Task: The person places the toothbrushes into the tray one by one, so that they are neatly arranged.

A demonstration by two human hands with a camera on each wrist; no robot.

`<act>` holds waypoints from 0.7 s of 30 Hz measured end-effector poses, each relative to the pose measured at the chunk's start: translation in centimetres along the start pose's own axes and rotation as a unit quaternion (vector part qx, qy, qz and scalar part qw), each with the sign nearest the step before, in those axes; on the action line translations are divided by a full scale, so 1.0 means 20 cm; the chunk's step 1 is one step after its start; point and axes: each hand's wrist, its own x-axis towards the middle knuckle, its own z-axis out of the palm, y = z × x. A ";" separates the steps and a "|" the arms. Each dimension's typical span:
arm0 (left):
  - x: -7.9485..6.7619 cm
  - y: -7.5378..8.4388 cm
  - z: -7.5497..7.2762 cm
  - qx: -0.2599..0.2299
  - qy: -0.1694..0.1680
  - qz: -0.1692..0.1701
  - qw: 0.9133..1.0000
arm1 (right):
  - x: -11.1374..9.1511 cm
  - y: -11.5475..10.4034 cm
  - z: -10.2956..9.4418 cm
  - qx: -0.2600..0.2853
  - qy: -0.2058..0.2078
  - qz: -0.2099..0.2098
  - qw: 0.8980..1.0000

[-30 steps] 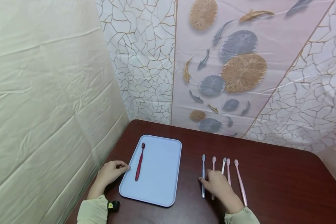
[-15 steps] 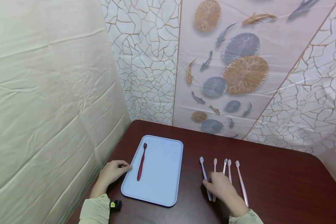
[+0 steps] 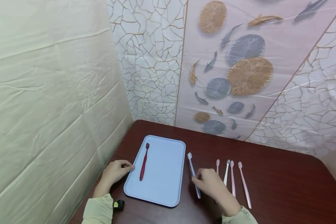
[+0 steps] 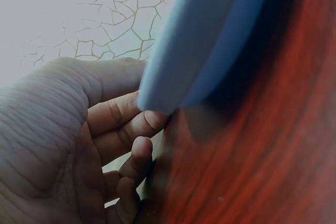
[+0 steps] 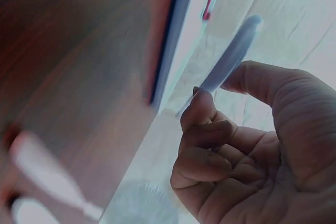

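Note:
My right hand [image 3: 212, 184] pinches a light blue toothbrush [image 3: 192, 168] between thumb and fingers, just right of the tray. In the right wrist view the same toothbrush [image 5: 231, 59] sticks up past the fingertips, and the other fingers curl inward. At the left edge of a pale blue tray [image 3: 163, 168], my left hand [image 3: 114, 172] holds the rim with thumb and fingertips. The left wrist view shows the tray's edge [image 4: 184, 45] close up, with the thumb partly hidden behind it. A dark red toothbrush [image 3: 144, 163] lies on the tray's left side.
To the right of my right hand lie a white toothbrush [image 3: 226, 174] and pink toothbrushes [image 3: 244, 185] in a loose row. One pink toothbrush [image 3: 217, 164] is partly hidden by that hand. A patterned cloth wall [image 3: 154, 62] stands behind the dark wooden table [image 3: 282, 180].
The light blue toothbrush has left the row and moved left toward the tray in my right hand, tilting as it went. My left hand stays at the tray's edge. The head view shifted slightly.

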 end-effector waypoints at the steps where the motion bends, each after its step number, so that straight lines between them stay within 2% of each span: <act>1: 0.00 0.00 0.00 0.000 0.000 0.000 1.000 | 0.00 -0.02 0.00 0.002 -0.003 -0.004 1.000; 6: 0.01 0.00 0.00 0.002 0.000 0.001 1.000 | 0.00 -0.06 -0.05 -0.002 -0.004 -0.010 1.000; 15: 0.00 0.01 0.00 -0.005 -0.004 0.008 1.000 | -0.10 0.00 -0.22 -0.020 -0.009 -0.012 1.000; 21: 0.01 0.00 0.00 -0.006 -0.009 0.010 1.000 | -0.10 0.01 -0.33 -0.040 -0.012 -0.019 0.999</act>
